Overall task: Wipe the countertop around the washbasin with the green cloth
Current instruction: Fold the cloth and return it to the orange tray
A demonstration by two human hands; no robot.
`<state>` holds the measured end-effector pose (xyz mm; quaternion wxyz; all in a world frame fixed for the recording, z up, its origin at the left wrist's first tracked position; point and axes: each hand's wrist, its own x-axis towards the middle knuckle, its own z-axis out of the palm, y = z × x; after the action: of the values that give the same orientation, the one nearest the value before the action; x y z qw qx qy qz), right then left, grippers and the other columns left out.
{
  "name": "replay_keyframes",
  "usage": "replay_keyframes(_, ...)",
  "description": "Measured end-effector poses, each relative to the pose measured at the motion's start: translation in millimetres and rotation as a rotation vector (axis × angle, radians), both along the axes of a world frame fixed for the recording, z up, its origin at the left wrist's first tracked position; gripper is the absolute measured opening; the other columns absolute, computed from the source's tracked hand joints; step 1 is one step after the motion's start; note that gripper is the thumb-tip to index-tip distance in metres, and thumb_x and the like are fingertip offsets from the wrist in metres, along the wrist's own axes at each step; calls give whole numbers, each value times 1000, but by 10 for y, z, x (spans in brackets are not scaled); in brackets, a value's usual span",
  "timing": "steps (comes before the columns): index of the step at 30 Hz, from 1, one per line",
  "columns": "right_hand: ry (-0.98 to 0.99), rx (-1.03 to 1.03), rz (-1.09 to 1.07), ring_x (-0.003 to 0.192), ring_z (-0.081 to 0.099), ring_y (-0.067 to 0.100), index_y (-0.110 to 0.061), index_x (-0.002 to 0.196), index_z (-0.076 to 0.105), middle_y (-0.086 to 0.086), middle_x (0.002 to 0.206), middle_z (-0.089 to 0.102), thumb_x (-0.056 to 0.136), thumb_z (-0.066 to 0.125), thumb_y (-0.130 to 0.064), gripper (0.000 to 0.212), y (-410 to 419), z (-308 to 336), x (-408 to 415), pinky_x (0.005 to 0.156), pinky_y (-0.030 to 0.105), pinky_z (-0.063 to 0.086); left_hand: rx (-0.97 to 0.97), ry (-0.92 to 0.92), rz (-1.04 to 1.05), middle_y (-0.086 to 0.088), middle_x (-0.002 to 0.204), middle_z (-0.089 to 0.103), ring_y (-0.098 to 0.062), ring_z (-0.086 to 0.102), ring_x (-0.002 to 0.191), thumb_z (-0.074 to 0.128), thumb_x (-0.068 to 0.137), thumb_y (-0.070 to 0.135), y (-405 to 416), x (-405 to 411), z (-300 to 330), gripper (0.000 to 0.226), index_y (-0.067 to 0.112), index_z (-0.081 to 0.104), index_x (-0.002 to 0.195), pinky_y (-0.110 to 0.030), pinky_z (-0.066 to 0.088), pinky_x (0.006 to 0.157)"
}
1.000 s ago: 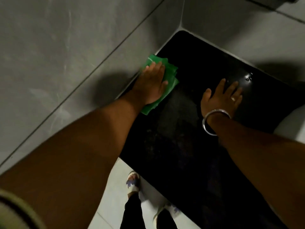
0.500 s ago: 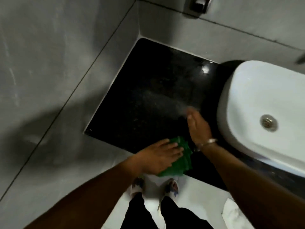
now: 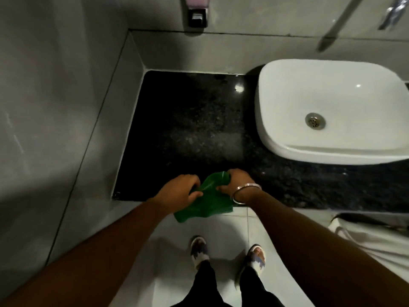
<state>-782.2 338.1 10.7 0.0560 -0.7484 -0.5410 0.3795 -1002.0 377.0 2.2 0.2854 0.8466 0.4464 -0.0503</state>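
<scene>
The green cloth [image 3: 207, 201] hangs crumpled at the front edge of the black speckled countertop [image 3: 188, 129], partly over the floor. My left hand [image 3: 180, 191] grips its left side and my right hand [image 3: 234, 181], with a metal bangle on the wrist, grips its top right part. The cloth is lifted off the stone, stretched between both hands. The white washbasin [image 3: 332, 111] stands on the counter to the right, apart from my hands.
Grey tiled walls close the counter on the left and at the back. A soap dispenser [image 3: 197, 13] hangs on the back wall, and a chrome tap [image 3: 394, 13] shows at top right. My feet [image 3: 199, 251] stand on the light floor below.
My left hand slid the cloth from the back left corner to the front edge. My right hand left the counter and took hold of the cloth, which is now lifted between both hands.
</scene>
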Motion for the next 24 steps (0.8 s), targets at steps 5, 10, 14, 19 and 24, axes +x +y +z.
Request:
replay_keyframes(5, 904, -37, -641, 92, 71, 29, -8, 94, 74, 20, 106, 72, 70, 81, -16, 26, -747, 258, 819, 87, 44, 57, -389, -178, -59, 12, 84, 62, -3, 61, 77, 71, 84, 44, 193, 799, 472, 20, 29, 60, 90, -23, 45, 67)
replay_keyframes(10, 1211, 124, -1146, 97, 70, 29, -4, 104, 73, 18, 107, 72, 80, 69, -19, 29, -2037, 531, 2067, 71, 38, 59, -1065, -206, -135, -6, 105, 75, -21, 72, 96, 78, 74, 18, -111, 2282, 809, 36, 14, 70, 108, -38, 59, 76)
replay_keyframes(14, 1191, 312, -1434, 88, 73, 25, -5, 102, 72, 15, 100, 75, 79, 68, -23, 29, -3184, 707, 3155, 66, 38, 60, -1352, -441, 52, -16, 116, 72, -29, 70, 105, 68, 85, 15, -966, 3769, 810, 33, 7, 68, 117, -49, 58, 80)
replay_keyframes(19, 1202, 417, -1762, 76, 74, 26, -5, 101, 67, 14, 86, 76, 90, 55, -11, 17, -4489, 546, 4506, 60, 42, 61, -1226, -399, 299, -9, 104, 71, -23, 71, 89, 59, 96, 27, -2456, 5795, 590, 20, 14, 65, 109, -38, 59, 60)
replay_keyframes(24, 984, 456, -1921, 67, 70, 25, -11, 88, 65, 9, 75, 74, 87, 56, 0, 13, -5276, 273, 5389, 61, 37, 59, -1121, -224, 220, -12, 102, 69, -22, 67, 83, 65, 90, 9, -3254, 7074, 371, 21, 10, 61, 111, -37, 55, 67)
